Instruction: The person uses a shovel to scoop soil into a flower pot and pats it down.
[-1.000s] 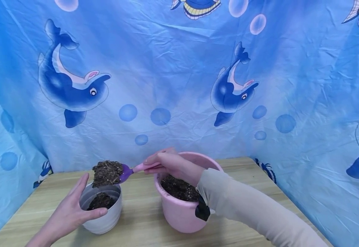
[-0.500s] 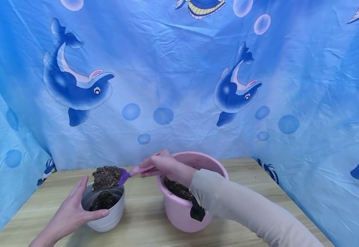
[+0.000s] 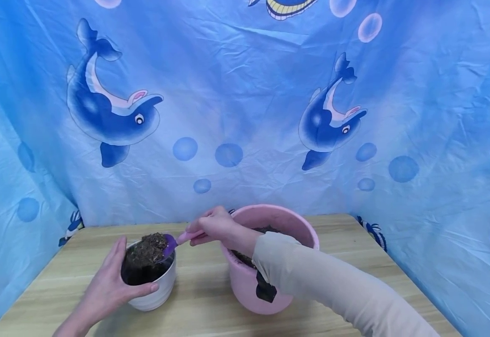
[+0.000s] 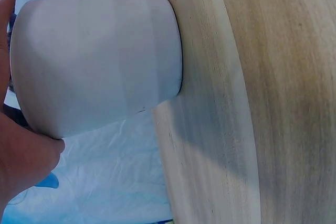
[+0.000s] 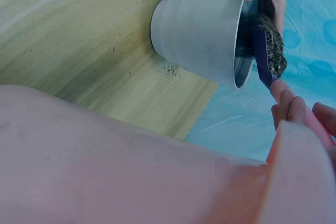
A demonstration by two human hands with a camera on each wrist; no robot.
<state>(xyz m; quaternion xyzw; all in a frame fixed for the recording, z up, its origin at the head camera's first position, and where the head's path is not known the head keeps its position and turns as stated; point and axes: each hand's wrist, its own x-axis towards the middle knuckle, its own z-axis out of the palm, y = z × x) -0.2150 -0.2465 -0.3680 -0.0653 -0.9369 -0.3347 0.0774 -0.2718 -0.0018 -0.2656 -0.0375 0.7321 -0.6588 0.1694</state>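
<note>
A white flower pot (image 3: 154, 296) with dark soil inside stands at the left of the table. My left hand (image 3: 109, 285) holds its near left side, thumb along the front rim and fingers at the far side. In the left wrist view the thumb lies against the pot wall (image 4: 100, 61). My right hand (image 3: 215, 224) grips the pink handle of a small trowel (image 3: 170, 244) with a purple blade. A clump of soil (image 3: 149, 248) sits on the blade, over the mouth of the white pot. The right wrist view shows the loaded blade at the pot's rim.
A larger pink bucket (image 3: 261, 295) holding soil stands to the right, beneath my right forearm. Soil crumbs (image 5: 171, 69) lie on the wooden table (image 3: 202, 290) near the white pot. A blue dolphin-print curtain (image 3: 245, 93) hangs behind and at both sides.
The trowel has come down from above the white pot toward its mouth, and its blade has tilted. My left hand has stayed at the pot. The whole head view has shifted slightly.
</note>
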